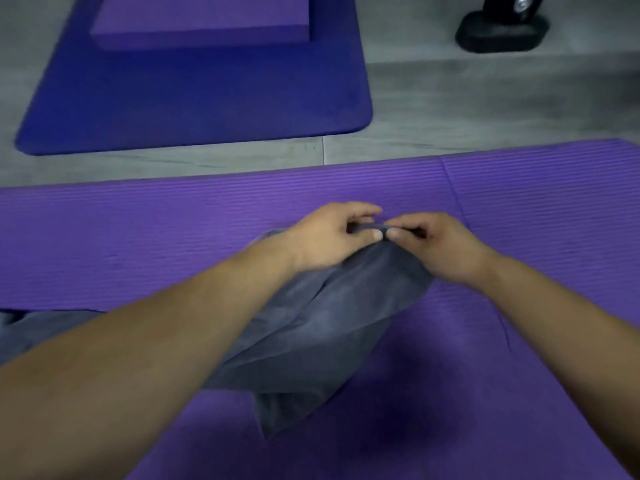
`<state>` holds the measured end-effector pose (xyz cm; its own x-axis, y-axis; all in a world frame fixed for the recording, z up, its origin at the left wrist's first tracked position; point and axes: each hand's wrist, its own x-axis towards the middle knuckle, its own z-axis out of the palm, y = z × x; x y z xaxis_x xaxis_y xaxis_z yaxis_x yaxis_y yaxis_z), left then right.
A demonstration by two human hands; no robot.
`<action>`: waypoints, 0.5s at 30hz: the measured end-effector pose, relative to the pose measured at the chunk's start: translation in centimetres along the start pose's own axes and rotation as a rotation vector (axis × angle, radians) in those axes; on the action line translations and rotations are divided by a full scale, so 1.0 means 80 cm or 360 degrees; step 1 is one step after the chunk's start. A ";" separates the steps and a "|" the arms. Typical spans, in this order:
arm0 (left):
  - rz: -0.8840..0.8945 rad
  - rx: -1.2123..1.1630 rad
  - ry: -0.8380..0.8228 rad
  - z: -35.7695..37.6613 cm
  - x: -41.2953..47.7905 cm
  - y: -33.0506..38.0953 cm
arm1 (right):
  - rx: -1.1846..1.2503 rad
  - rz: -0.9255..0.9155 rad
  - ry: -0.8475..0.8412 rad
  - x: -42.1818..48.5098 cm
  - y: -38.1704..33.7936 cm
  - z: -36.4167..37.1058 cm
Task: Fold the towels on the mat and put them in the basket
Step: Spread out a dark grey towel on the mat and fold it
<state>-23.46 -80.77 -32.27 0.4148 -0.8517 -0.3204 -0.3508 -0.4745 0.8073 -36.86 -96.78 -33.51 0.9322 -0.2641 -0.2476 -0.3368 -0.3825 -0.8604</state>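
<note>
A grey towel (322, 327) hangs bunched above the purple ribbed mat (138, 237), its lower corner drooping toward me. My left hand (325, 237) pinches the towel's top edge between thumb and fingers. Right beside it, my right hand (433, 244) pinches the same edge, thumbs almost touching. More grey cloth (31, 327) lies at the mat's left, partly hidden under my left forearm. No basket is in view.
Beyond the mat is grey floor (485, 109). A dark blue mat (173, 98) lies at the back left with a purple foam block (204, 22) on it. A black stand base (502, 32) sits at the back right.
</note>
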 end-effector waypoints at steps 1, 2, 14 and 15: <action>0.0008 -0.0059 0.0022 0.007 0.003 0.005 | 0.0025 0.0000 0.0030 -0.006 0.001 -0.001; 0.0017 -0.0116 0.0079 0.013 0.004 0.008 | 0.0005 0.0004 0.0116 -0.012 0.002 -0.002; -0.0111 -0.0167 0.0430 0.040 0.028 0.019 | 0.1513 0.0378 0.0628 -0.058 0.041 0.032; -0.0104 -0.0202 0.0403 0.046 0.029 0.023 | 0.1441 0.0364 0.0703 -0.058 0.039 0.031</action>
<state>-26.21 -84.48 -33.34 0.6348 -0.7301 -0.2529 -0.2150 -0.4813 0.8498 -41.88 -94.57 -36.12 0.6650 -0.6180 -0.4193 -0.1037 0.4796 -0.8714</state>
